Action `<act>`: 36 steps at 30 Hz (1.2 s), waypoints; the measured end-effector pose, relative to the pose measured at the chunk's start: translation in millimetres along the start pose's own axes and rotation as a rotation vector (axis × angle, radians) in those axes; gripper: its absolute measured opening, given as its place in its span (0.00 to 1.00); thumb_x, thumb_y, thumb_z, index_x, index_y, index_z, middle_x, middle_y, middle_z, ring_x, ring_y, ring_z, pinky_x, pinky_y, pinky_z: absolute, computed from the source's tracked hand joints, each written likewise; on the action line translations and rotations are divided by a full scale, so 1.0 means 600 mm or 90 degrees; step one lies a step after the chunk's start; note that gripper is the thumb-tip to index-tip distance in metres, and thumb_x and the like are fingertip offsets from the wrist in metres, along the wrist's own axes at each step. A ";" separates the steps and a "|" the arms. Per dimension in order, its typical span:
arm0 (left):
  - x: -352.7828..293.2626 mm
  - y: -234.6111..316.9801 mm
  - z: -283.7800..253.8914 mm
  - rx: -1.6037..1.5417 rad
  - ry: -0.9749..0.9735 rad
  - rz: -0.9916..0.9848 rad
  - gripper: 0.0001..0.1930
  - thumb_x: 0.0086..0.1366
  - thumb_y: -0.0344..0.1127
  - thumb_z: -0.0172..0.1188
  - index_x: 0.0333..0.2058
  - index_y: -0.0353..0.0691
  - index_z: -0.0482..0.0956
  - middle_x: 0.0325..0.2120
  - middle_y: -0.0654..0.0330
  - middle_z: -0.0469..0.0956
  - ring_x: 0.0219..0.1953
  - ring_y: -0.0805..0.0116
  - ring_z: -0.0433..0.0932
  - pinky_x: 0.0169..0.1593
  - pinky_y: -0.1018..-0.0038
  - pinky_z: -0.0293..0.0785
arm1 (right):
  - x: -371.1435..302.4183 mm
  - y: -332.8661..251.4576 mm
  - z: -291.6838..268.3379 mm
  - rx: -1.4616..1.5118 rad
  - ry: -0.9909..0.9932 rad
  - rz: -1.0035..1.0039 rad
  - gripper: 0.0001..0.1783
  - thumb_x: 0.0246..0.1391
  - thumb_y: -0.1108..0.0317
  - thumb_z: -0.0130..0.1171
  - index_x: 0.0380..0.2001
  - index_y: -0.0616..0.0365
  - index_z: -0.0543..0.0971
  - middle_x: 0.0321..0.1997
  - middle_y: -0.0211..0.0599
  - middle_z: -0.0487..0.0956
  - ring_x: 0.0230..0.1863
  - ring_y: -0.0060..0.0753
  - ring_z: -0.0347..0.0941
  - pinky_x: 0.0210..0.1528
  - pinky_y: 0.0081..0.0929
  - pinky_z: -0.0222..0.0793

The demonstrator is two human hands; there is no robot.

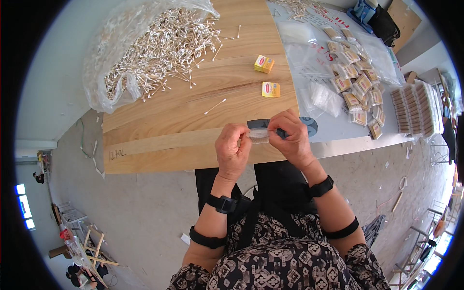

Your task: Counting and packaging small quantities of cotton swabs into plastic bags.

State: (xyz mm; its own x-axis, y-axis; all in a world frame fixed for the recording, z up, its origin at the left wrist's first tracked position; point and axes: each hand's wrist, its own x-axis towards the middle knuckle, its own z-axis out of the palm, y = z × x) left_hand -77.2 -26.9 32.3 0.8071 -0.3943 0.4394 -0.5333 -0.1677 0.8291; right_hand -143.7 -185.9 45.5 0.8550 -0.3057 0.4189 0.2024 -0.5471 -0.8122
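Near the front edge of the wooden table, my left hand (233, 149) and my right hand (293, 138) pinch opposite ends of a small clear plastic bag (259, 134). Pale cotton swabs seem to show through it, though its contents are partly hidden by my fingers. A dark flat strip (256, 123) lies on the table behind the bag. Beyond my hands are a single yellow card (271, 89) and a small stack of yellow cards (264, 64). One loose cotton swab (215, 106) rests to the left of them.
A large open plastic bag (96, 77) spills a heap of cotton swabs (159, 53) at the far left. On the grey surface to the right lie many packed swab bags (361, 86), clear empty bags (328, 96) and a stacked block of packs (416, 108).
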 end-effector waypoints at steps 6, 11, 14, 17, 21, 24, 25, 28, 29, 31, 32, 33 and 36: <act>0.004 -0.015 -0.012 -0.009 0.016 -0.023 0.08 0.51 0.16 0.55 0.29 0.34 0.73 0.27 0.56 0.76 0.26 0.65 0.76 0.32 0.74 0.73 | -0.019 0.013 -0.043 0.118 0.005 0.168 0.08 0.39 0.81 0.60 0.27 0.61 0.77 0.28 0.32 0.74 0.30 0.26 0.69 0.33 0.22 0.65; 0.005 0.001 -0.002 -0.086 -0.044 -0.054 0.04 0.54 0.20 0.54 0.28 0.34 0.73 0.26 0.58 0.76 0.24 0.68 0.74 0.31 0.77 0.71 | -0.021 -0.009 -0.023 0.242 -0.077 0.270 0.09 0.49 0.76 0.64 0.36 0.62 0.80 0.31 0.26 0.75 0.28 0.14 0.64 0.31 0.15 0.62; 0.004 0.006 0.009 -0.173 -0.071 -0.156 0.03 0.53 0.23 0.56 0.28 0.35 0.74 0.25 0.61 0.75 0.23 0.73 0.71 0.29 0.79 0.68 | -0.026 0.001 -0.004 0.252 -0.062 0.243 0.07 0.51 0.77 0.63 0.36 0.63 0.80 0.32 0.27 0.76 0.28 0.15 0.66 0.33 0.15 0.65; 0.013 0.014 0.019 -0.198 -0.095 -0.286 0.04 0.50 0.26 0.60 0.26 0.35 0.75 0.22 0.64 0.74 0.23 0.78 0.68 0.27 0.80 0.64 | -0.027 0.004 -0.003 0.290 -0.057 0.258 0.07 0.51 0.77 0.63 0.36 0.64 0.80 0.32 0.28 0.77 0.29 0.15 0.68 0.33 0.15 0.66; 0.027 0.016 0.020 -0.217 -0.109 -0.373 0.05 0.47 0.27 0.61 0.23 0.35 0.75 0.18 0.67 0.71 0.23 0.80 0.67 0.27 0.80 0.62 | -0.026 0.002 -0.007 0.288 -0.065 0.273 0.07 0.51 0.77 0.63 0.35 0.64 0.80 0.31 0.28 0.77 0.30 0.14 0.68 0.33 0.16 0.66; 0.029 0.017 0.023 -0.234 -0.121 -0.440 0.04 0.45 0.27 0.61 0.21 0.34 0.75 0.17 0.67 0.71 0.23 0.80 0.66 0.26 0.80 0.60 | -0.024 -0.001 -0.010 0.272 -0.079 0.264 0.07 0.50 0.77 0.64 0.35 0.64 0.80 0.31 0.27 0.76 0.29 0.14 0.68 0.32 0.16 0.66; 0.027 0.015 0.026 -0.250 -0.116 -0.447 0.04 0.45 0.27 0.60 0.21 0.34 0.75 0.17 0.67 0.71 0.23 0.80 0.66 0.26 0.80 0.60 | -0.023 -0.003 -0.012 0.273 -0.080 0.265 0.07 0.50 0.77 0.64 0.35 0.64 0.80 0.31 0.27 0.76 0.29 0.14 0.68 0.32 0.16 0.66; 0.024 0.008 0.028 -0.265 -0.117 -0.439 0.04 0.46 0.26 0.60 0.22 0.34 0.76 0.18 0.67 0.71 0.23 0.81 0.66 0.27 0.81 0.60 | -0.019 -0.007 -0.016 0.253 -0.105 0.265 0.07 0.49 0.77 0.65 0.34 0.63 0.80 0.30 0.27 0.76 0.28 0.14 0.66 0.31 0.16 0.64; 0.024 0.006 0.027 -0.263 -0.123 -0.426 0.03 0.47 0.26 0.61 0.23 0.34 0.76 0.19 0.67 0.72 0.24 0.81 0.67 0.27 0.82 0.61 | -0.021 -0.005 -0.014 0.246 -0.098 0.251 0.07 0.49 0.77 0.65 0.34 0.63 0.80 0.30 0.27 0.75 0.27 0.14 0.66 0.30 0.16 0.64; 0.017 0.006 0.022 -0.297 -0.129 -0.404 0.03 0.50 0.25 0.61 0.25 0.34 0.77 0.20 0.67 0.73 0.24 0.82 0.68 0.28 0.83 0.62 | -0.020 -0.005 -0.015 0.236 -0.087 0.240 0.07 0.49 0.77 0.65 0.34 0.63 0.81 0.29 0.26 0.75 0.27 0.15 0.66 0.30 0.16 0.64; 0.013 0.007 0.019 -0.328 -0.132 -0.382 0.03 0.52 0.24 0.61 0.28 0.34 0.78 0.21 0.67 0.73 0.25 0.83 0.68 0.28 0.84 0.63 | -0.019 -0.006 -0.015 0.226 -0.089 0.242 0.07 0.48 0.77 0.66 0.33 0.62 0.81 0.29 0.27 0.75 0.27 0.15 0.66 0.30 0.17 0.64; 0.010 0.011 0.013 -0.328 -0.133 -0.383 0.03 0.52 0.24 0.61 0.28 0.34 0.78 0.21 0.67 0.73 0.25 0.83 0.68 0.28 0.84 0.63 | -0.019 -0.010 -0.014 0.219 -0.092 0.246 0.08 0.47 0.77 0.66 0.33 0.62 0.81 0.28 0.27 0.74 0.26 0.15 0.65 0.30 0.17 0.64; 0.004 0.014 0.003 -0.357 -0.133 -0.362 0.04 0.56 0.21 0.62 0.32 0.34 0.79 0.26 0.67 0.76 0.26 0.84 0.70 0.30 0.84 0.66 | -0.022 -0.003 -0.009 0.178 -0.078 0.224 0.07 0.46 0.78 0.66 0.32 0.62 0.81 0.27 0.29 0.74 0.26 0.20 0.68 0.30 0.19 0.65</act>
State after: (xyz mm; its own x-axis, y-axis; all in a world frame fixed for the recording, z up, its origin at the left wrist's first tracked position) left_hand -80.3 -30.6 39.9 0.8228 -0.5541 -0.1266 0.1922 0.0618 0.9794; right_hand -158.1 -185.4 43.5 0.9414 -0.3319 0.0605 -0.0042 -0.1907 -0.9816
